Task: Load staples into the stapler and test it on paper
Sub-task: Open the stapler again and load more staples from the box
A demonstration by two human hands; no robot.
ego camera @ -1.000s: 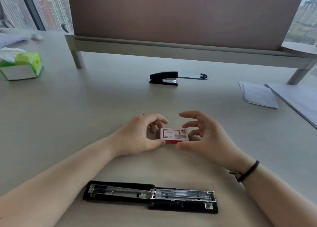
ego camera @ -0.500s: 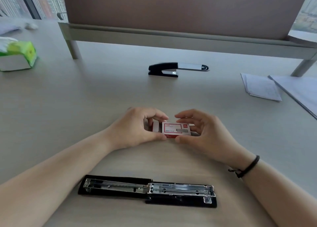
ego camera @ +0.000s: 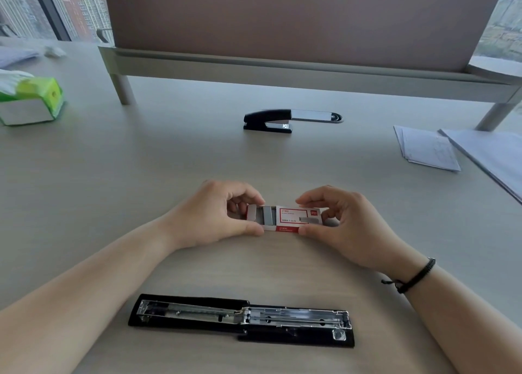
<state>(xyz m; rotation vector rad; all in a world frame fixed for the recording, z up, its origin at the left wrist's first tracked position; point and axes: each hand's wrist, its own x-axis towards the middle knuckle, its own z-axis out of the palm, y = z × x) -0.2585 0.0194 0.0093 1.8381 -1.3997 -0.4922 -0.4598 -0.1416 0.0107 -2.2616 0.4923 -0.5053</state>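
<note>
Here, red-labelled staple box [ego camera: 299, 218], writing unreadable.

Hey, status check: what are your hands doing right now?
Left hand grips small red-and-white staple box's inner tray, right hand pinches sleeve. Grey staple strips exposed. Black long stapler lies open, nearer me. Nothing blocking.

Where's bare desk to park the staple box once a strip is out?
Widest bare patch: between the tissue box and closed stapler, left of the left hand. Also bare: between the right hand and paper stack. Crowded: staple box to opened stapler, with both forearms crossing.
</note>
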